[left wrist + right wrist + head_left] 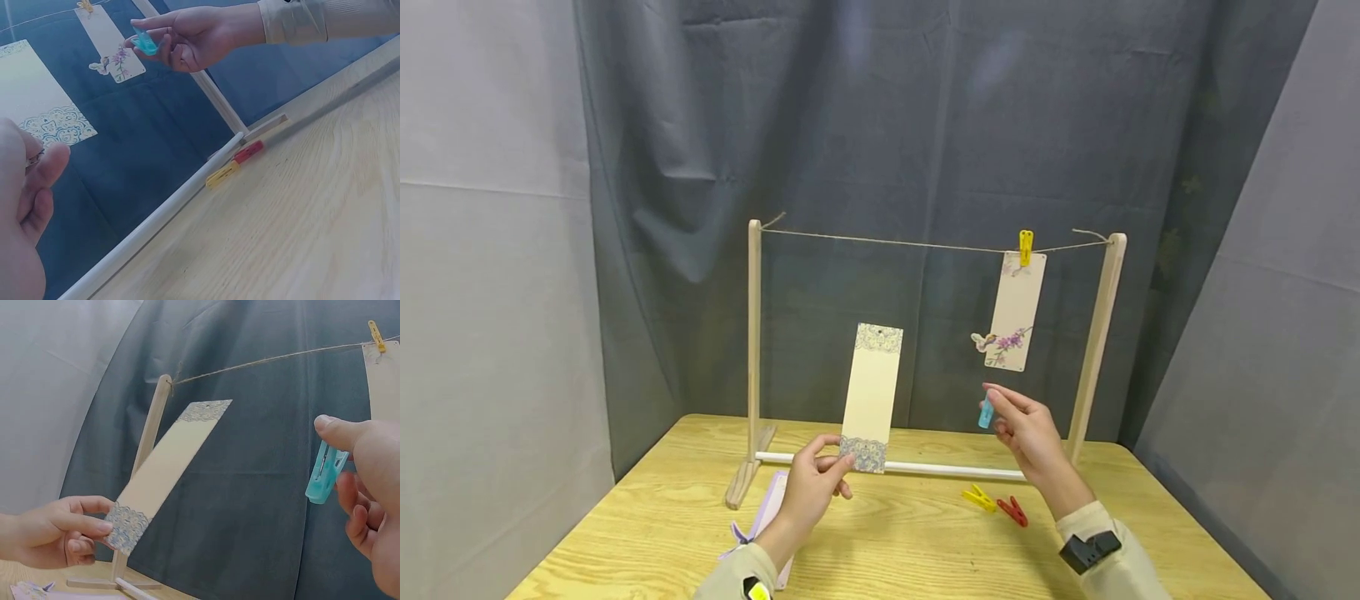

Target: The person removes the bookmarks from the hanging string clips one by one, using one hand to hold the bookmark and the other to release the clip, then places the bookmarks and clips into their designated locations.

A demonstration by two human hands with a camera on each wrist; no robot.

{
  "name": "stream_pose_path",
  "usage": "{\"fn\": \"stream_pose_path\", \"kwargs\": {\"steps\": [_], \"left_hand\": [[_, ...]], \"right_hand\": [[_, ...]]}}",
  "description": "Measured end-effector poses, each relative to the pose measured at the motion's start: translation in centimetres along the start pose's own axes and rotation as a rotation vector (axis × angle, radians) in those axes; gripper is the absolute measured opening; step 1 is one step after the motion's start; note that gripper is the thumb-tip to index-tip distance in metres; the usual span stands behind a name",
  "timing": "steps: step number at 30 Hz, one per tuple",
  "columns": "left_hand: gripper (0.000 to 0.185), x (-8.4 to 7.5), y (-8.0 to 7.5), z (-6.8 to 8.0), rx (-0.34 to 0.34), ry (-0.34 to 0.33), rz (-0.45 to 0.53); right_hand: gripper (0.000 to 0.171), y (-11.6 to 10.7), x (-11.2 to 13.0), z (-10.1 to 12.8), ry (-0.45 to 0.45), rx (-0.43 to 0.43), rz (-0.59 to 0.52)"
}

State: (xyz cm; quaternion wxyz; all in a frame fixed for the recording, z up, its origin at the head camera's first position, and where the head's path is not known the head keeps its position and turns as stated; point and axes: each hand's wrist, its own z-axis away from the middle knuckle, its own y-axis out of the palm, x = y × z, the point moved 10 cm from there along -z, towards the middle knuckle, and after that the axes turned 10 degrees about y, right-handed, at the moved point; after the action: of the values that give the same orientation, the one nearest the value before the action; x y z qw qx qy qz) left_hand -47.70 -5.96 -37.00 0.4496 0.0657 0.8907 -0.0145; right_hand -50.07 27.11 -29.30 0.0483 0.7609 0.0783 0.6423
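Observation:
My left hand pinches the lower end of a cream bookmark with blue lace patterns at both ends, held upright below the string. Between thumb and fingers, my right hand holds a blue clothespin, its body pointing down. Above the right hand, a bookmark with purple flowers and a bird hangs from the string by a yellow clothespin. The lace bookmark and the blue clothespin are apart from each other and from the string.
A wooden frame with two posts and a white bottom bar carries the string. Yellow and red clothespins lie on the table. Partly behind the left forearm lies a purple-edged bookmark.

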Motion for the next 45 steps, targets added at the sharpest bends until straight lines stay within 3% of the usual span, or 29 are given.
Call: {"fn": "stream_pose_path", "kwargs": {"steps": [18, 23, 28, 35, 39, 45], "left_hand": [[0.042, 0.4, -3.0, 2.7, -0.039, -0.050, -0.005], [0.041, 0.7, -4.0, 3.5, -0.058, -0.043, -0.026], [0.035, 1.4, -5.0, 4.5, -0.101, -0.064, -0.033], [0.040, 1.3, -5.6, 5.7, -0.076, -0.065, -0.046], [0.040, 1.1, -6.3, 6.3, -0.093, -0.053, -0.064], [0.041, 0.3, -7.0, 7.4, -0.107, -0.073, -0.065]], "right_hand": [[0.030, -1.9, -2.2, 1.2, 0.013, 0.005, 0.104], [0.026, -3.4, -3.4, 1.5, 0.037, 0.001, 0.099], [0.023, -5.4, -5.7, 1.9, 0.098, -0.060, 0.136], [0.062, -7.1, -8.6, 2.6, 0.177, -0.099, 0.268], [0.062, -7.2, -9.6, 2.8, 0.207, -0.118, 0.334], [0.058, -7.1, -10.6, 3.1, 0.193, -0.148, 0.336]]}}
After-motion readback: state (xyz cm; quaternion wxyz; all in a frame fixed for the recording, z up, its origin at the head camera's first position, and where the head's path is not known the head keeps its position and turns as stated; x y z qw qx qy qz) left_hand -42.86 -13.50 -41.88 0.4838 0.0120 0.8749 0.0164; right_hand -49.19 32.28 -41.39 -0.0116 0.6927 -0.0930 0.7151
